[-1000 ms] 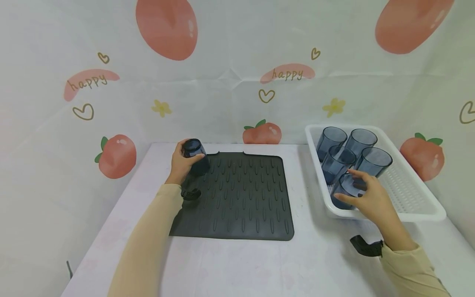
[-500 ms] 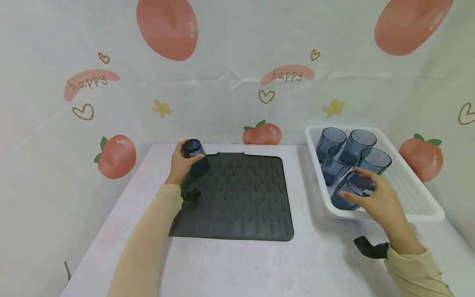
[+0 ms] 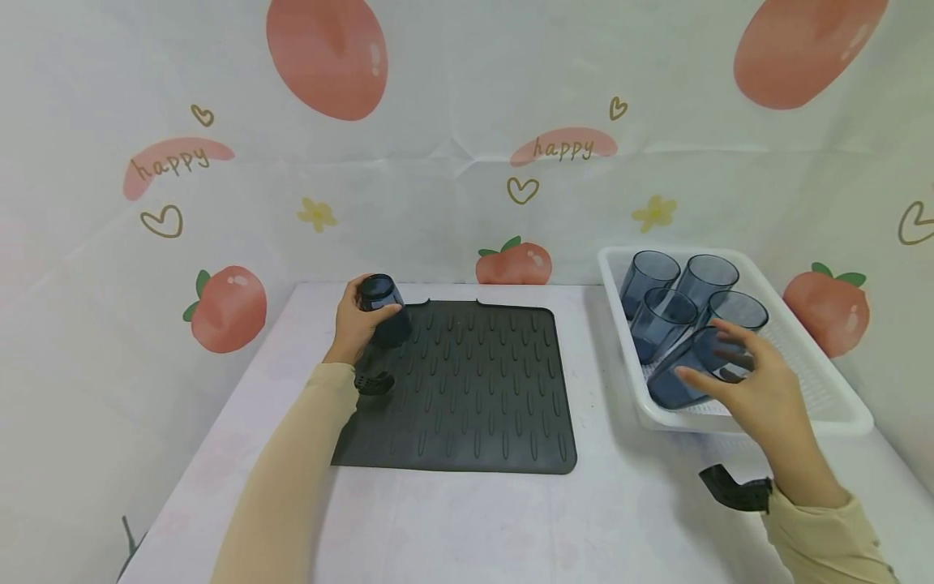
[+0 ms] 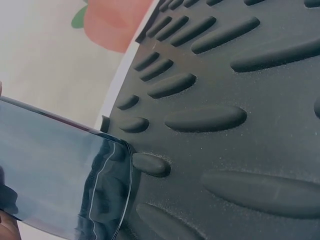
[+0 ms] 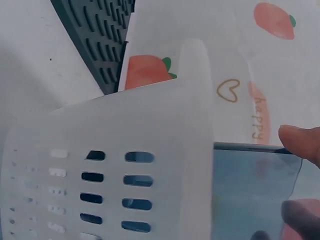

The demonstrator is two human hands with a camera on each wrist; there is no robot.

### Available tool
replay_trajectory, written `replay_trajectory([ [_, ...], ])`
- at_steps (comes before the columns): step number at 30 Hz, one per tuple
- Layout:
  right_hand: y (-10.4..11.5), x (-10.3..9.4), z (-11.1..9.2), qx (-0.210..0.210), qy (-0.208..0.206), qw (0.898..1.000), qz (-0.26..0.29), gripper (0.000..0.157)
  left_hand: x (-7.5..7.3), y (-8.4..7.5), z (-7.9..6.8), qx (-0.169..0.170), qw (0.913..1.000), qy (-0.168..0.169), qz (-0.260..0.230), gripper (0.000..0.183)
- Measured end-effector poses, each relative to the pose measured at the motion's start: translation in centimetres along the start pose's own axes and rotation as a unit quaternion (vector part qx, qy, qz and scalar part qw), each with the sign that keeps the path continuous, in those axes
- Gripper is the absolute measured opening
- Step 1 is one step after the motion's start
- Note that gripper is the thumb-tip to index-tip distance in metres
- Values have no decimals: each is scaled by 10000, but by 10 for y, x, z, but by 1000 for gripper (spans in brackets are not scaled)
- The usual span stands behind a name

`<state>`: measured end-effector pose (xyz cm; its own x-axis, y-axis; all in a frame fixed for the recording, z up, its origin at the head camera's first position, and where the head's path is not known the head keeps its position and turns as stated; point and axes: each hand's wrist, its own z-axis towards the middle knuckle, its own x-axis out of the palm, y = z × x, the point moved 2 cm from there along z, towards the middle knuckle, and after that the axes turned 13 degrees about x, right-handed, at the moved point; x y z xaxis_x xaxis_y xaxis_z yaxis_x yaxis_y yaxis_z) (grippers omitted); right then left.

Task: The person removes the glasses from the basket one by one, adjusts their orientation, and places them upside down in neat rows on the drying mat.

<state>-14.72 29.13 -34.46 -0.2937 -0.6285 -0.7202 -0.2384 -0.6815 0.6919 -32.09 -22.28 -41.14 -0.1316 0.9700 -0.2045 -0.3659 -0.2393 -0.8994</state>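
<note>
My left hand (image 3: pixel 353 326) grips a blue-tinted drinking glass (image 3: pixel 394 326) at the far left corner of the black ridged mat (image 3: pixel 467 389). That glass stands base up, and in the left wrist view its thin rim meets the mat beside the ridges. Over the white basket (image 3: pixel 824 427), my right hand (image 3: pixel 762 393) pinches a second glass (image 3: pixel 674 380) near its rim, thumb on one side and fingers on the other. This glass leans toward the right, its lower end inside the basket. The right wrist view shows the glass (image 5: pixel 250 190) rising past the basket's edge.
Several more blue glasses (image 3: pixel 648 280) stand mouth up in the basket, just behind the held one. The basket has slotted walls (image 5: pixel 165 115) and a raised rim. A white cloth with printed fruit (image 3: pixel 514 264) hangs behind the table (image 3: pixel 467 527).
My right hand has shifted a little to the right and up, and the glass in it has tipped from nearly upright to a clear lean. The left hand and its glass have stayed still.
</note>
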Motion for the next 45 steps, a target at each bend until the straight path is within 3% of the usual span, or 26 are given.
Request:
replay_trajectory([
  [9,6,-7,-8,-128,-473,9961,737,82,1,1,1,-8,10000,29,3,79],
  [15,12,-8,-12,-272,-483,9882,1425,80,-1,1,2,-22,9998,175,50,82],
  [22,20,-7,-14,-376,-604,9800,1860,81,-4,-6,3,-120,9992,354,112,85],
  [36,28,-5,-20,-516,-662,9790,1856,83,-3,-10,5,-434,9981,414,-133,83],
  [45,31,-3,-22,-727,-693,9752,1972,83,-3,-22,1,-232,9994,258,-39,76],
])
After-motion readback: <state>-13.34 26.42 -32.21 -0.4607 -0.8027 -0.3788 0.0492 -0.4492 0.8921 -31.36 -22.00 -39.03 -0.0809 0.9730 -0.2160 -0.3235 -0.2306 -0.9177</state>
